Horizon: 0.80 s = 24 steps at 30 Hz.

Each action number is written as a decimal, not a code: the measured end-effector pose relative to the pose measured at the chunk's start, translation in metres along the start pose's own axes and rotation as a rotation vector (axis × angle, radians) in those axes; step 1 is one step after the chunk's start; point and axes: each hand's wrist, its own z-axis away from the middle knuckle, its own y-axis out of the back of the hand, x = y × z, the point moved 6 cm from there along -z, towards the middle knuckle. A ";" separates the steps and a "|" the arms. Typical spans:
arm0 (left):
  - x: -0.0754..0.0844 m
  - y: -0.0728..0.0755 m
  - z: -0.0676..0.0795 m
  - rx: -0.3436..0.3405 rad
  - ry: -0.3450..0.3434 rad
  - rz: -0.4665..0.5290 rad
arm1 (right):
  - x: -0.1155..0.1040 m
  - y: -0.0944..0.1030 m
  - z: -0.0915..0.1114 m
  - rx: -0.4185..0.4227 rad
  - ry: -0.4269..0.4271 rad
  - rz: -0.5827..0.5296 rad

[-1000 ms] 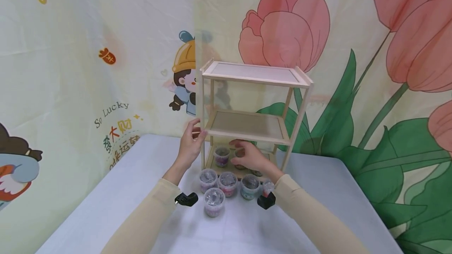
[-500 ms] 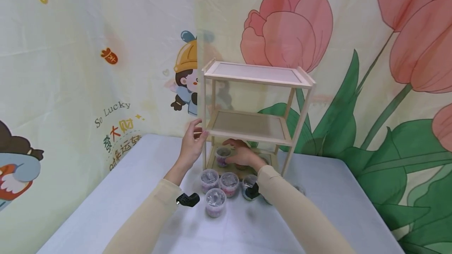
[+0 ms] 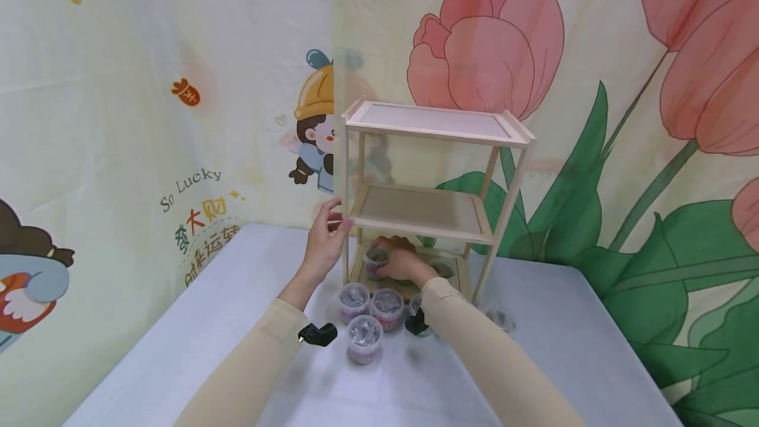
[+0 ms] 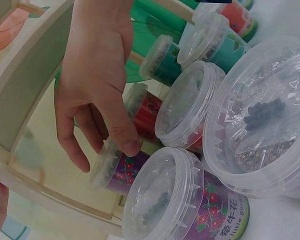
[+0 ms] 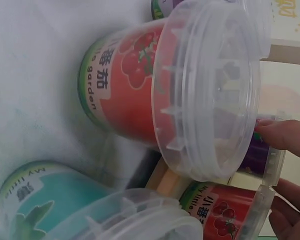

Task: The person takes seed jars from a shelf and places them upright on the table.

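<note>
A small three-tier wooden shelf (image 3: 420, 208) stands at the back of the table. My left hand (image 3: 325, 240) holds its left front post, thumb in front and fingers behind. Inside the bottom tier, my right hand (image 3: 404, 261) grips a small clear-lidded plastic tub with a purple label (image 4: 126, 174), thumb on the near side and fingers across the far side. Right beside it on that tier is a red-labelled tub (image 5: 226, 209), mostly hidden by the hand in the head view. Another tub (image 3: 442, 269) sits farther right on the bottom tier.
Several more lidded tubs stand before the shelf: a purple one (image 3: 354, 303), a red one (image 3: 387, 310), a pale one (image 3: 364, 341) nearest me, and a teal one (image 5: 55, 200) partly behind my right wrist. One tub (image 3: 501, 320) shows right of my sleeve.
My right hand has moved left along the bottom tier, from the red-labelled tub to the purple-labelled one, and closed round it. The left hand keeps its place on the post.
</note>
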 end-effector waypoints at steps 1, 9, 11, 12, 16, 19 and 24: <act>0.000 0.000 0.000 0.000 0.003 -0.002 | 0.000 0.000 0.000 -0.001 -0.009 0.014; -0.002 -0.001 -0.001 -0.001 0.018 0.006 | -0.001 -0.006 -0.001 0.027 -0.045 0.106; -0.003 -0.002 -0.001 -0.002 0.016 0.004 | -0.004 -0.003 0.002 0.053 -0.040 0.116; -0.003 -0.002 0.000 -0.001 0.016 0.006 | -0.006 -0.002 0.003 0.062 -0.037 0.120; -0.003 -0.003 0.000 -0.006 0.015 0.004 | -0.014 0.007 0.010 0.126 0.005 0.062; -0.003 -0.003 0.000 -0.007 0.012 0.009 | -0.015 0.011 0.010 0.195 0.060 -0.044; -0.003 -0.001 -0.001 -0.011 0.007 0.017 | -0.018 0.022 0.014 0.287 0.148 -0.215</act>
